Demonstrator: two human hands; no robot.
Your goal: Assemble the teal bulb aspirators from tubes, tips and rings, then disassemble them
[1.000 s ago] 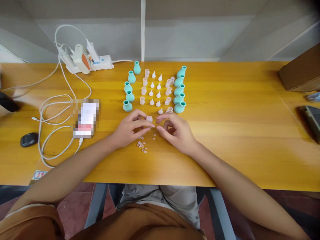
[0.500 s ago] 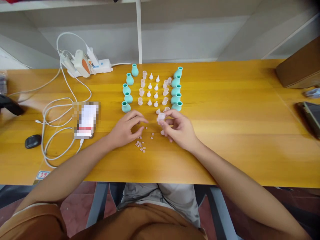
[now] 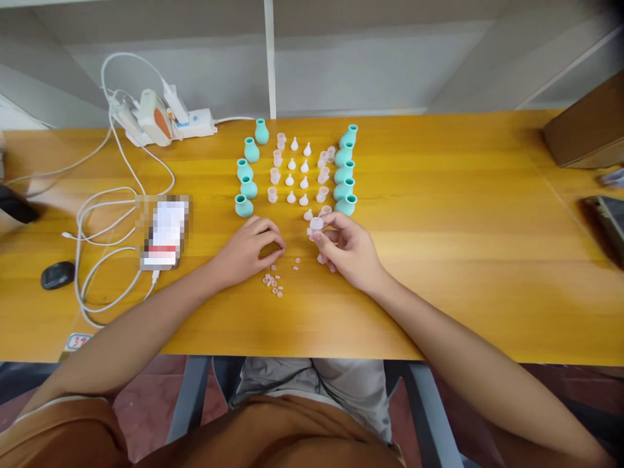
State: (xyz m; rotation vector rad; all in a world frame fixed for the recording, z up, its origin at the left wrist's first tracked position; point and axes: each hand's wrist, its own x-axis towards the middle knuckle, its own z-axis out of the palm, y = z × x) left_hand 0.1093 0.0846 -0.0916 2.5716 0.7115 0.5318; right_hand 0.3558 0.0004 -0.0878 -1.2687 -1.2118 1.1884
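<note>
My right hand point(image 3: 348, 250) pinches a translucent plastic cup-shaped piece point(image 3: 316, 224) between thumb and index finger, just above the tabletop. Another pale piece point(image 3: 320, 259) shows partly under its curled fingers. The thumb and index tip of my left hand point(image 3: 253, 250) are pressed together on the table, where a small plastic ring lay; the ring itself is hidden. Beside that hand lie several tiny pinkish plastic rings point(image 3: 275, 290). White cone-shaped pieces with narrow necks point(image 3: 291, 197) and clear cup pieces point(image 3: 272, 194) stand in columns beyond my hands.
Teal rubber bulbs stand in a left column point(image 3: 244, 206) and a right column point(image 3: 346, 205). Leftward are a phone point(image 3: 166, 233) on a charging cable, a black oval object point(image 3: 58, 275) and a power strip point(image 3: 197, 123). A brown box point(image 3: 587, 123) sits at the far right.
My left thumb and index finger have closed together over the small ring that lay between them. My right hand keeps its hold on the cup piece, which has tilted slightly.
</note>
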